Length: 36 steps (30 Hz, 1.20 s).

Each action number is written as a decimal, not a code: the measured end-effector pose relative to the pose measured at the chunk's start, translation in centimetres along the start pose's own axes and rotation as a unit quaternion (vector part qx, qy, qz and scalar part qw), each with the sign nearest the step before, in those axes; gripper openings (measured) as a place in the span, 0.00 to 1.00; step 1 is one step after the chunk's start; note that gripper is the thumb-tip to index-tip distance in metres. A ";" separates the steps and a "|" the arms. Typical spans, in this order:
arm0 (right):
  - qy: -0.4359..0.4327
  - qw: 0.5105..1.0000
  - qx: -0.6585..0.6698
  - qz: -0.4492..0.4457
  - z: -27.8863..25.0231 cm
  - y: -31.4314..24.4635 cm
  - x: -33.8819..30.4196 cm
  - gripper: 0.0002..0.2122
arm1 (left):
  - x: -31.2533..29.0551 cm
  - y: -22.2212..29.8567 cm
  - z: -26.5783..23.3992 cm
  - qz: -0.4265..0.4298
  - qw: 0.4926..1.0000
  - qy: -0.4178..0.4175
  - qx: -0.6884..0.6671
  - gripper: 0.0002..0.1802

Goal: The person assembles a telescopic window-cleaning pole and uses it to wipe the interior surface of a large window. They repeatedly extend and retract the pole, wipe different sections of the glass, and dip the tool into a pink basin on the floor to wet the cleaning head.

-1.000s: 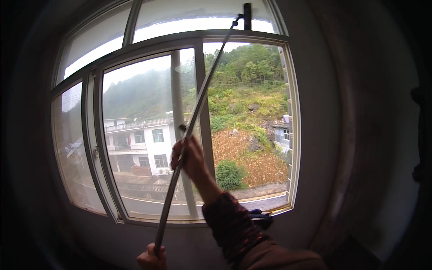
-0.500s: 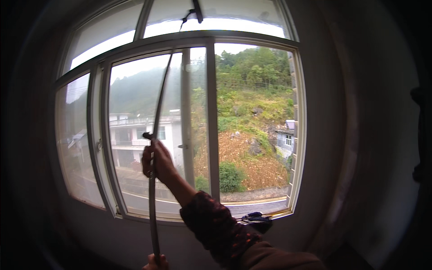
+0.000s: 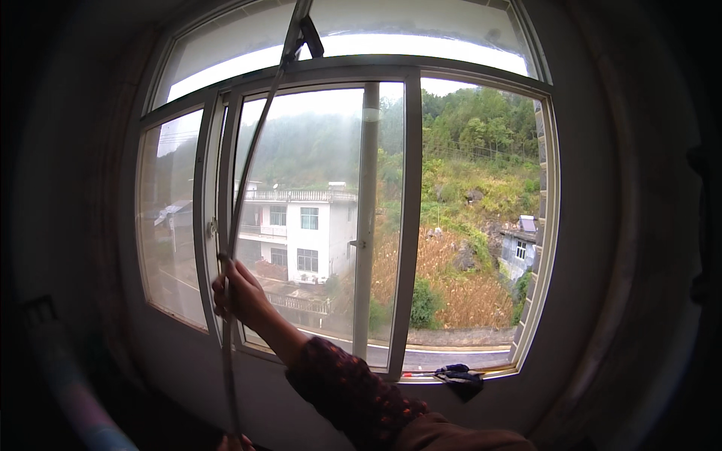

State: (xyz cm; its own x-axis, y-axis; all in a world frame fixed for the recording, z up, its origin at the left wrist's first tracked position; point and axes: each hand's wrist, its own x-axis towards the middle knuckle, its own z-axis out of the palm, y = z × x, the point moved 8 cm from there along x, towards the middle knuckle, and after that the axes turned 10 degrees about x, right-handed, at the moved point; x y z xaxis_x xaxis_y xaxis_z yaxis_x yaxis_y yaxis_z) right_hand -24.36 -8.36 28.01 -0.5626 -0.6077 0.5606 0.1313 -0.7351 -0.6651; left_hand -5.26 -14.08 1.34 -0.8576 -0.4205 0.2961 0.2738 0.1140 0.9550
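Observation:
A thin metal pole (image 3: 251, 169) slants up across the window, with a dark squeegee-like head (image 3: 310, 37) at its top. That head is at the lower part of the upper pane, just right of the upright bar; whether it touches the glass I cannot tell. My right hand (image 3: 241, 295) is wrapped round the pole about halfway up, in front of the sliding pane's left edge. At the bottom edge of the view my left hand (image 3: 235, 443) grips the pole's lower end, mostly cut off by the frame.
The window (image 3: 412, 225) has a pale frame and several panes. A dark cloth bundle (image 3: 460, 376) lies on the sill (image 3: 421, 379) at the lower right. Dark walls (image 3: 602, 225) flank the window. Outside stand a white house (image 3: 331, 233) and a planted hillside.
Against the window, the pole and its head have shifted left, and the head now sits lower, by the upright bar. My right hand has moved left and down. The view has shifted too.

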 end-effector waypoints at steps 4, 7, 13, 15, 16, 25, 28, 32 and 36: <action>0.032 0.997 -0.037 -0.067 0.7 -2.7 3.6 0.11 | 2.9 4.4 -0.3 0.277 0.912 0.110 0.281 0.06; 0.078 0.992 -0.060 -0.073 -1.3 -4.4 1.0 0.11 | 2.6 3.3 2.7 0.277 0.912 0.038 0.300 0.04; 0.040 0.982 -0.047 -0.178 -3.0 -11.0 -8.3 0.11 | 1.1 2.4 6.5 0.218 0.953 -0.023 0.208 0.29; 0.066 0.962 -0.098 -0.246 -2.9 -15.3 -10.2 0.10 | 2.2 2.9 8.4 0.239 0.953 -0.049 0.181 0.27; 0.104 0.957 -0.114 -0.244 -3.4 -16.7 -10.8 0.10 | 4.0 1.3 10.1 0.117 0.981 -0.145 0.050 0.20; 0.124 0.935 -0.319 -0.091 -8.5 -8.4 -20.8 0.14 | 3.0 -1.9 19.1 0.075 0.982 -0.174 -0.013 0.14; 0.034 0.853 -0.517 -0.068 -8.5 -8.1 -22.6 0.30 | 3.3 -3.2 19.1 0.004 0.983 -0.168 -0.079 0.15; 0.151 0.731 -0.579 -0.327 -7.5 -24.0 -21.9 0.17 | 2.3 -4.1 13.3 0.081 0.990 -0.047 0.109 0.13; 0.247 0.520 -0.658 -0.486 -1.7 -40.0 -21.8 0.38 | 0.0 -5.3 8.1 0.109 0.978 -0.008 0.180 0.11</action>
State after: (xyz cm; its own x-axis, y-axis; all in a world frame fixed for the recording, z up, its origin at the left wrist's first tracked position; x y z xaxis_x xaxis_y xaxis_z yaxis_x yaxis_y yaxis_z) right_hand -18.74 34.79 41.52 -0.0247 0.2483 0.9684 -0.9003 0.4156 -0.1295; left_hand -10.20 -7.37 -3.58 -0.8040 -0.3367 0.4902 0.2820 0.5099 0.8127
